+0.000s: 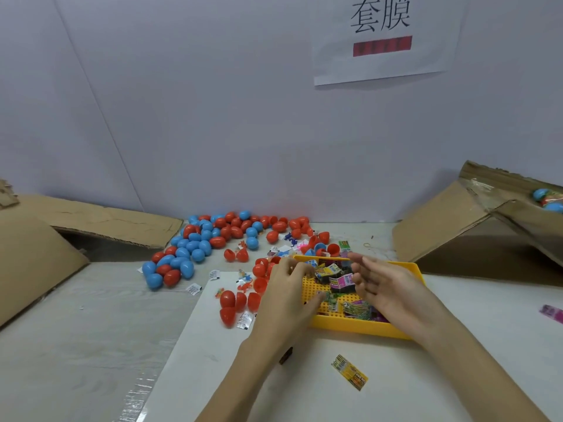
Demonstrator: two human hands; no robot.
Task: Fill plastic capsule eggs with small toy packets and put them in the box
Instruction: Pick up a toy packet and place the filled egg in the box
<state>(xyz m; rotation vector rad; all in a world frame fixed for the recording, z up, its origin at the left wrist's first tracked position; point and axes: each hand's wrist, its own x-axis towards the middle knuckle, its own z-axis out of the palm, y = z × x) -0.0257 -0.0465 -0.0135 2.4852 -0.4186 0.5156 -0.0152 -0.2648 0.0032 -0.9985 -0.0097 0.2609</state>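
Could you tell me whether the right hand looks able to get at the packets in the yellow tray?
Probably yes: the right hand hovers open above the yellow tray, whose packets lie uncovered.

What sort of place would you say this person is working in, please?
Probably a small hand-packing station in a workshop. Loose red and blue capsule eggs lie heaped on the table, a yellow tray holds toy packets, cardboard boxes stand at the sides, and a printed sign hangs on the wall.

Box (518, 208) of eggs, cropped at right.
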